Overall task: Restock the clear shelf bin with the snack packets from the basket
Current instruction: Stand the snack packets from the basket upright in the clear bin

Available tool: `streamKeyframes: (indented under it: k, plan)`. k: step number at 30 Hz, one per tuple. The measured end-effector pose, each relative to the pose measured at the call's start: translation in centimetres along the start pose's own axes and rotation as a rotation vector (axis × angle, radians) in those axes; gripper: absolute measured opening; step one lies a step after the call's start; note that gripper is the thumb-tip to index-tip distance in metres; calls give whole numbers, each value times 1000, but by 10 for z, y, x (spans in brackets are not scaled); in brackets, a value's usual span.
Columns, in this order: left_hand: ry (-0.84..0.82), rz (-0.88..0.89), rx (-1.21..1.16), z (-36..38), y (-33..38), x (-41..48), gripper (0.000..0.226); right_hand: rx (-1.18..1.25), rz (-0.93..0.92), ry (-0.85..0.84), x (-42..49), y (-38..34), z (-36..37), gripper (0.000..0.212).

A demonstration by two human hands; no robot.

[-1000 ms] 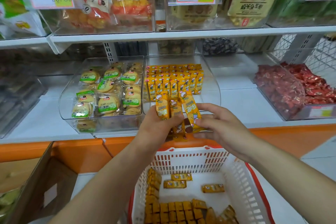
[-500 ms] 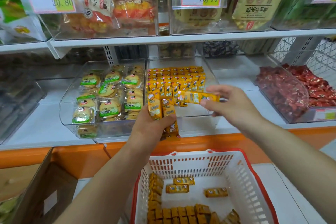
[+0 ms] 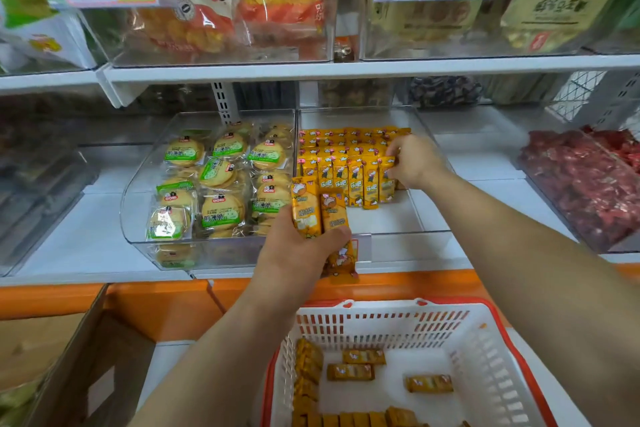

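Observation:
A clear shelf bin (image 3: 398,239) holds rows of orange-yellow snack packets (image 3: 346,163) standing side by side. My right hand (image 3: 414,161) reaches into the bin and pinches the rightmost packet of the front row (image 3: 386,180). In front of the bin's left corner, my left hand (image 3: 301,253) grips a small bunch of the same packets (image 3: 320,215), upright. Below stands a white basket with red rim (image 3: 491,367), with several more packets (image 3: 349,373) lying on its bottom.
A second clear bin of green-labelled round biscuits (image 3: 214,184) adjoins on the left. A bin of red-wrapped sweets (image 3: 585,184) stands to the right. An upper shelf (image 3: 346,68) with price-tagged bins overhangs. An open cardboard box (image 3: 86,357) sits at lower left.
My right hand has carried one packet from my left hand's bunch into the bin and set it at the right end of the front row. My left hand holds fewer packets.

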State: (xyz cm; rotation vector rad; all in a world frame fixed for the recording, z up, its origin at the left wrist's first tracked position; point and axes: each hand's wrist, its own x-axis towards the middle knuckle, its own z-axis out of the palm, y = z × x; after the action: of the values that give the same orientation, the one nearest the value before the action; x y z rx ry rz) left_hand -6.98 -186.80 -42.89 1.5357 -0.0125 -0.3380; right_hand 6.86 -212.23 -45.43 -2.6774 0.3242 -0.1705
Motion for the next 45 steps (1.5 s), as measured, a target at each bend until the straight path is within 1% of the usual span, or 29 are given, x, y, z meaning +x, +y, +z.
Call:
streamKeyframes:
  k: [3, 6, 9, 10, 12, 14, 16, 19, 21, 22, 25, 26, 29, 31, 33, 34, 37, 39, 41, 43, 45]
  plan:
    - [1, -1, -8, 0, 0, 0, 27, 92, 46, 27, 7, 7, 13, 30]
    - [3, -13, -15, 1, 1, 0, 27, 107, 57, 75, 6, 8, 19, 33]
    - [1, -28, -30, 2, 2, -1, 26, 137, 76, 42, -3, 7, 15, 42]
    - [-3, -39, -44, 2, 2, 0, 25, 136, 66, 34, -9, 5, 10, 45]
    - [-14, -72, -91, 2, 2, 1, 26, 133, 20, 68, -28, -2, -5, 52]
    - [-18, -106, -130, 1, 1, 1, 30, 187, -40, 98, -58, -8, -25, 53]
    - [-33, -121, -160, 3, 1, 0, 34, 338, -69, 35, -98, -11, -44, 44]
    - [-113, -102, -175, 9, 1, -6, 35, 646, -64, -190, -161, -12, -60, 29]
    - [-177, -88, -193, 15, 1, -12, 34, 828, -18, -292, -196, -13, -60, 27]
    - [-205, -81, -198, 19, 1, -15, 34, 882, 6, -326, -209, -14, -58, 30]
    - [-257, -52, -204, 32, 1, -22, 33, 909, 27, -389, -228, -18, -51, 55]
    - [-262, -44, -211, 35, 1, -24, 33, 933, 35, -372, -230, -18, -50, 58]
    - [-248, -31, -208, 41, 2, -26, 29, 986, 28, -330, -228, -14, -52, 55]
    - [-194, -26, -192, 41, 3, -24, 24, 973, 10, -309, -226, -9, -54, 45]
    - [-117, -9, -216, 37, 6, -21, 19, 995, 26, -261, -224, -5, -55, 31]
    - [-83, 9, -226, 34, 7, -19, 16, 1014, 34, -234, -223, -3, -56, 28]
    - [-25, 75, -95, 28, 8, -18, 14, 1044, 19, -153, -218, 0, -60, 26]
    - [-47, 77, 14, 30, 4, -21, 17, 1117, 19, -94, -213, 1, -62, 25]
    - [-101, 46, 74, 34, -1, -24, 23, 1113, 1, -43, -205, 3, -65, 25]
    - [-152, 16, 104, 37, -4, -26, 25, 1014, -30, -38, -193, 5, -69, 25]
    - [-164, 13, 121, 35, -5, -25, 23, 877, -63, -19, -177, 9, -74, 26]
